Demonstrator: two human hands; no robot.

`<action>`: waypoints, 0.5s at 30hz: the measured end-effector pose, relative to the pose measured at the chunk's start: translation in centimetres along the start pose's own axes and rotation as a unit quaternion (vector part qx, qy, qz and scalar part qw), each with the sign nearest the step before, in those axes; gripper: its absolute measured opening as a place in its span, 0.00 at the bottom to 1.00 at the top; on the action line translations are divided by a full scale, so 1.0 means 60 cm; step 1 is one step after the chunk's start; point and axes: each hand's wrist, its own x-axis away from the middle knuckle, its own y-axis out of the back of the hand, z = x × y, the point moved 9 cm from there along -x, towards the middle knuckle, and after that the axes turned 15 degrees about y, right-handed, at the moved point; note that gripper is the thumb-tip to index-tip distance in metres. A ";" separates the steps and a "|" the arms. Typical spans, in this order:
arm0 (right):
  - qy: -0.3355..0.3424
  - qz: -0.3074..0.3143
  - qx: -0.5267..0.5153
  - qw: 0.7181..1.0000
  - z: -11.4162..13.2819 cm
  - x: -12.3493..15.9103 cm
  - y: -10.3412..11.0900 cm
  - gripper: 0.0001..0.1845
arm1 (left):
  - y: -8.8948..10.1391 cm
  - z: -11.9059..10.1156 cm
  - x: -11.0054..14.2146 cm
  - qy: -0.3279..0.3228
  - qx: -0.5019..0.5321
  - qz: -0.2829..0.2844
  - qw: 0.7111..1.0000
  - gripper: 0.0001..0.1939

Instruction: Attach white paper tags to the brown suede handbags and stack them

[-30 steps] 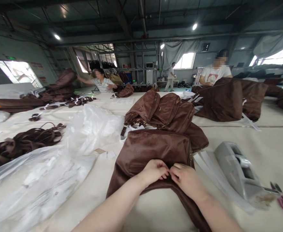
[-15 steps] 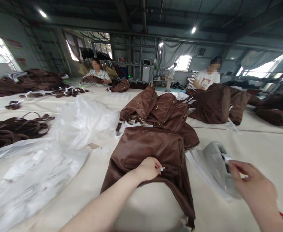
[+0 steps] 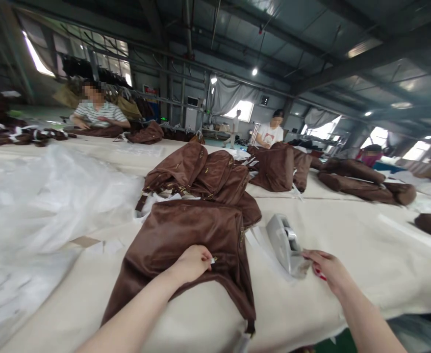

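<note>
A brown bag [image 3: 178, 240] lies flat on the cream table [image 3: 347, 255] in front of me. My left hand [image 3: 193, 262] rests on its near edge, fingers pinched on a small metal zipper pull with a white bit beside it. My right hand [image 3: 325, 267] reaches to the right, its fingers closed at the front end of a grey tape dispenser [image 3: 285, 242]; what they grip there is too small to name. A red object peeks out under that hand.
A row of brown bags [image 3: 204, 171] leans behind the flat one. Clear plastic sheeting [image 3: 42, 206] covers the left of the table. More brown bags [image 3: 355, 179] lie to the right. Two people sit at the far side and one stands farther back. The table's edge is near my right arm.
My right hand left the bag, went right to the tape dispenser, then slid to its front end. My left hand stayed pinched on the zipper pull. The view swung right.
</note>
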 end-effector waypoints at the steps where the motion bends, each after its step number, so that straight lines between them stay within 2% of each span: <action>1: 0.003 -0.010 -0.010 1.000 0.009 0.005 0.000 0.23 | 0.000 0.000 -0.001 -0.004 -0.004 0.001 1.000 0.07; 4: 0.038 -0.044 -0.021 0.998 0.035 0.022 0.013 0.24 | -0.001 0.000 -0.003 -0.008 -0.015 0.000 1.000 0.07; 7: 0.067 -0.058 -0.005 0.996 0.039 0.049 0.028 0.22 | 0.000 -0.002 -0.001 -0.008 -0.028 -0.008 1.000 0.07; 9: 0.054 -0.050 0.005 0.997 0.022 0.068 0.029 0.20 | 0.002 -0.004 0.001 -0.012 -0.037 -0.014 0.999 0.07; 12: -0.004 -0.027 -0.017 0.999 -0.024 0.090 0.013 0.20 | 0.002 -0.005 0.001 -0.015 -0.047 -0.014 0.999 0.07; 15: -0.018 -0.030 -0.019 0.999 -0.057 0.091 0.009 0.20 | -0.001 -0.005 0.001 -0.012 -0.047 -0.010 0.999 0.07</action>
